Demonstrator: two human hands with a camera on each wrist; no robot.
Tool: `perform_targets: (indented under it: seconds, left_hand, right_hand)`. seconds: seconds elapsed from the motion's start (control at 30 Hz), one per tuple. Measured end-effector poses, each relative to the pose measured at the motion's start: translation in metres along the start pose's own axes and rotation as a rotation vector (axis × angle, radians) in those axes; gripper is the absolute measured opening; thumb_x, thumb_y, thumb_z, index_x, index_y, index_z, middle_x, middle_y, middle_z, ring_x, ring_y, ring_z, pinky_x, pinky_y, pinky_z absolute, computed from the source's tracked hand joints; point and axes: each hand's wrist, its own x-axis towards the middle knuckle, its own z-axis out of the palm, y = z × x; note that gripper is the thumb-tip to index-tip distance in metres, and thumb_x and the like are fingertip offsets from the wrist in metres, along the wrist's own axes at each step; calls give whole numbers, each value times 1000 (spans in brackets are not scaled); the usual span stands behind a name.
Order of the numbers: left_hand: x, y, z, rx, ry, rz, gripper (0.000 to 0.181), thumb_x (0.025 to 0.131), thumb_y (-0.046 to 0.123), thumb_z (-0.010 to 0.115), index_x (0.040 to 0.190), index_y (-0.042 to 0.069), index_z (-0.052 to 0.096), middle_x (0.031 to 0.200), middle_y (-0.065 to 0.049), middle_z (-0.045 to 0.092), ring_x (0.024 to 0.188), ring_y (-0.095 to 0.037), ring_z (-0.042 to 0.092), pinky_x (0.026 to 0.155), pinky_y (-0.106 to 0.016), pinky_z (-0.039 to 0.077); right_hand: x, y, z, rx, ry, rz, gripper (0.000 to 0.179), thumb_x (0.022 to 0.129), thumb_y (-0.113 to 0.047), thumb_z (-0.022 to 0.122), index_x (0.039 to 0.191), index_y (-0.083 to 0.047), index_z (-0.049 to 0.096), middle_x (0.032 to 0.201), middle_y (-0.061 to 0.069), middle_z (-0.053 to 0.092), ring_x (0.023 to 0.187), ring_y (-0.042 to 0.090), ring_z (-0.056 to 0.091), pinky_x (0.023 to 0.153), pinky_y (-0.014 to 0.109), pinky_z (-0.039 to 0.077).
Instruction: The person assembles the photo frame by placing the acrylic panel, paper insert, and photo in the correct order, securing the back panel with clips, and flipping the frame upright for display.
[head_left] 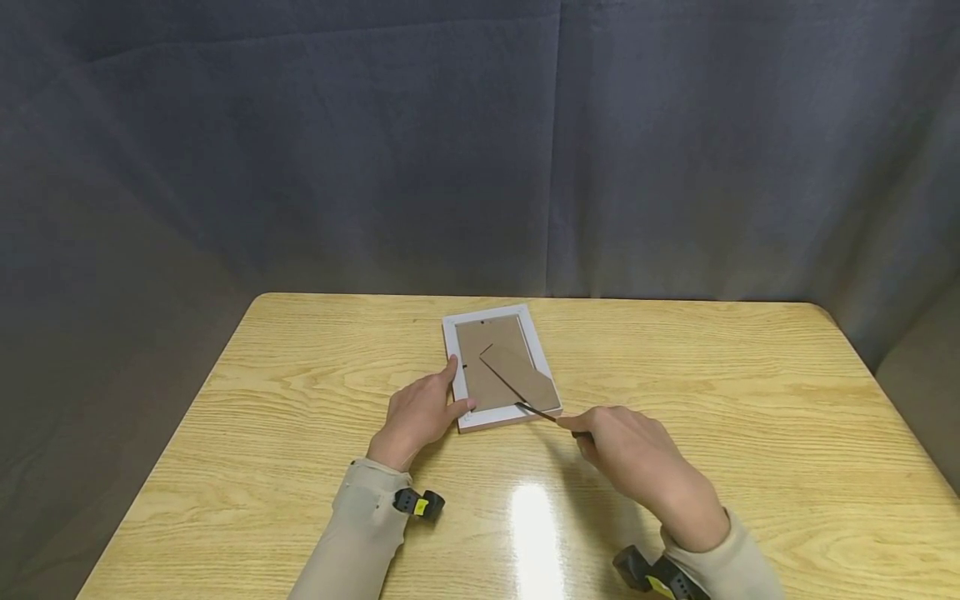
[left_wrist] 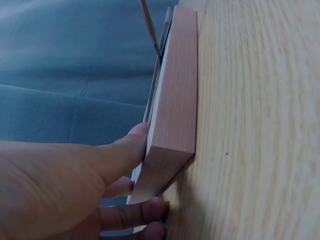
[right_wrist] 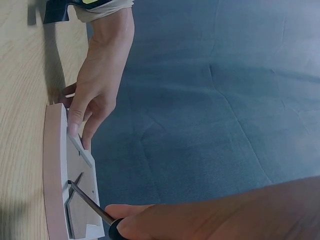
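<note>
A picture frame lies face down on the table, its white back border and brown backing board uppermost. A brown stand flap crosses the board. My left hand grips the frame's near left corner, thumb on the back and fingers along the pinkish side. In my right hand is a screwdriver with a thin metal shaft and dark handle. Its tip touches the backing's near edge, by the inner border; the right wrist view shows this too. My right fingers hide most of the handle.
The wooden table extends around the frame on all sides. Behind it hangs a dark grey curtain. Each wrist carries a black strap camera. Light glares off the table's near middle.
</note>
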Motion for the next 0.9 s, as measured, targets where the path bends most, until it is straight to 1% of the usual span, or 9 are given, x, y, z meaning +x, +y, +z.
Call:
perform_targets:
  seconds: [0.2,0.3,0.43,0.47,0.57,0.67,0.8,0.9]
  left_hand:
    - [1,-1,1,7,-3,3,77,95,43,69,158,13,35,122,-15,70,61,-17,40,50,-29,30]
    - [2,-1,1,11,-8,-3,78,95,44,69,158,14,35,109,-13,71,59,-16,37,50,-29,28]
    - [2,-1,2,8,-11,-5,78,95,43,69,158,14,35,89,-10,67,57,-15,34,49,-29,27]
    - [2,-1,2,9,-11,-4,78,95,43,69,158,14,34,88,-10,66,57,-15,33,49,-29,27]
    - [2,-1,1,13,-8,3,78,95,43,69,158,13,35,94,-12,69,57,-15,34,49,-29,27]
    - [2,-1,1,13,-7,6,78,95,43,68,158,13,35,104,-13,71,57,-15,34,49,-29,28]
    - [1,-1,1,5,-8,8,77,95,43,69,158,13,35,99,-12,70,55,-15,33,48,-29,27]
    - [1,0,0,2,-11,8,78,95,43,68,158,13,35,90,-11,67,55,-15,32,48,-29,27]
  right_hand:
    - [0,-2,1,6,-4,13,47,92,-1,58,127,-29,72,62,-4,37,56,12,32,49,28,32]
    - [0,-2,1,8,-6,19,47,92,-1,57,127,-29,72,62,-4,36,55,12,32,48,28,31]
    - [0,-3,1,8,-5,21,47,92,-1,56,127,-28,72,62,-4,35,55,12,32,48,28,31]
    - [0,-3,1,7,-6,21,47,92,-1,56,127,-28,72,62,-4,36,55,12,32,48,28,31]
    - [-1,-4,1,7,-9,26,46,92,-2,57,127,-27,72,62,-3,37,55,12,33,48,28,32]
    - [0,-4,1,6,-12,30,45,92,-2,58,128,-27,72,62,-3,38,55,12,32,47,28,31]
    - [0,-4,1,7,-9,26,45,92,-2,58,127,-26,72,63,-3,38,55,12,31,47,28,30]
    - [0,-4,2,11,-8,22,45,92,-1,57,127,-25,72,64,-2,38,55,12,30,47,27,29]
